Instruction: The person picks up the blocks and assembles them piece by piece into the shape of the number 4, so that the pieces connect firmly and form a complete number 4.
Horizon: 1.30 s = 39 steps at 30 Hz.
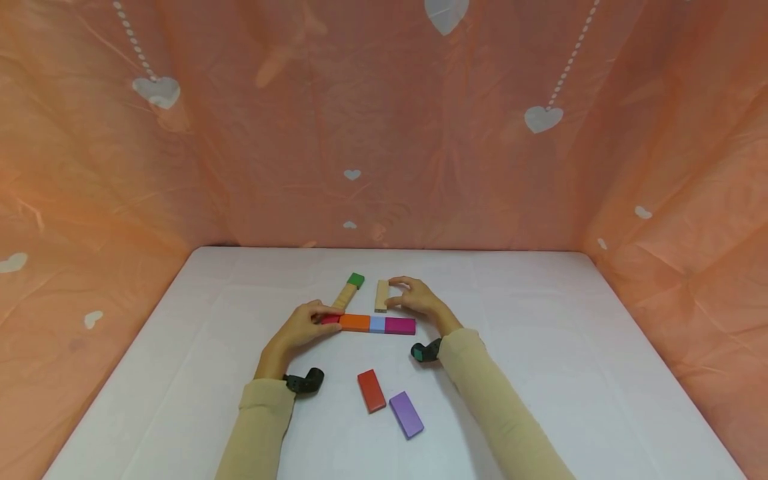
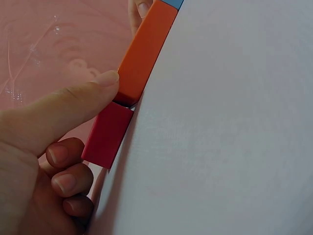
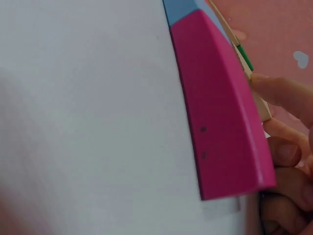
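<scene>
A row of blocks lies across the table: a crimson block [image 1: 330,320], an orange block [image 1: 355,323], a light blue block [image 1: 377,325] and a magenta block [image 1: 400,326]. My left hand [image 1: 300,329] grips the row's left end, thumb in front at the crimson-orange joint and index finger behind. In the left wrist view its other fingers curl beside the crimson block [image 2: 108,134]. Behind the row, my right hand [image 1: 420,297] holds a plain wooden block [image 1: 382,296] between thumb and index finger. A slanted wooden piece [image 1: 345,296] with a green block [image 1: 357,280] at its far end lies to the left.
Nearer the front of the white table [image 1: 540,373] lie a red block [image 1: 372,391] and a purple block [image 1: 407,415]. A pink-orange curtain [image 1: 384,133] with hearts encloses the table at the back and sides.
</scene>
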Motion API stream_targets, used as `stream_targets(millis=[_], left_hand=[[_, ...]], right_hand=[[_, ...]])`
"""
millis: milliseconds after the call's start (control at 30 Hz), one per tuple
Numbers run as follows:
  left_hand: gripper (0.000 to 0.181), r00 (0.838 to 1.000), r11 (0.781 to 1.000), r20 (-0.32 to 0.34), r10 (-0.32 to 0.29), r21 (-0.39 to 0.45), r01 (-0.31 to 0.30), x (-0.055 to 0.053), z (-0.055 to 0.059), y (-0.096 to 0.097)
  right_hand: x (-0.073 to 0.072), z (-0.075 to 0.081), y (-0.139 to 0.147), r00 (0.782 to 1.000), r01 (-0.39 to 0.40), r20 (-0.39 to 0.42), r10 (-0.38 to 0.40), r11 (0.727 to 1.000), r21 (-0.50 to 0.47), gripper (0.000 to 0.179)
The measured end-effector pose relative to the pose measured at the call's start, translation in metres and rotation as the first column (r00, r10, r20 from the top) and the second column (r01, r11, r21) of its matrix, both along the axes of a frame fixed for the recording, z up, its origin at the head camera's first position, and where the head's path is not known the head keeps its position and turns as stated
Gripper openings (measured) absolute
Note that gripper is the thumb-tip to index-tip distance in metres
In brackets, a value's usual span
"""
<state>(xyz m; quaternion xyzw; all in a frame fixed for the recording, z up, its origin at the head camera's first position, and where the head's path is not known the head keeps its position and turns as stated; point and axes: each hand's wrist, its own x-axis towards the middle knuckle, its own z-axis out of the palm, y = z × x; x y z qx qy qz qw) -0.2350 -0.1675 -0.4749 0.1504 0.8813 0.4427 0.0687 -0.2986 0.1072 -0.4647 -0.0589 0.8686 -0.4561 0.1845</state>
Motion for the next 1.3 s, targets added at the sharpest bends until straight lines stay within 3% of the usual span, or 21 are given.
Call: stream_targets(millis=[633, 1000, 1300], left_hand=[[0.032, 1.0, 1.0, 0.016, 0.026, 0.009, -0.026, -0.0009, -0.0022, -0.0004], [0.031, 1.0, 1.0, -0.001, 0.01, 0.005, -0.01, -0.0005, -0.0009, -0.0004], [0.031, 1.0, 1.0, 0.009, 0.006, 0.002, -0.006, -0.0008, -0.0014, -0.0008]], right_hand=[[0.0021, 0.002, -0.0032, 1.0, 0.002, -0.004, -0.002, 1.0, 0.029, 0.062], [0.0031, 0.0005, -0.003, 0.999, -0.008, -0.037, 0.01, 0.999, 0.047, 0.06], [0.0056, -0.0001, -0.0044, 0.999, 0.025, -0.037, -0.023, 0.997, 0.069, 0.057]])
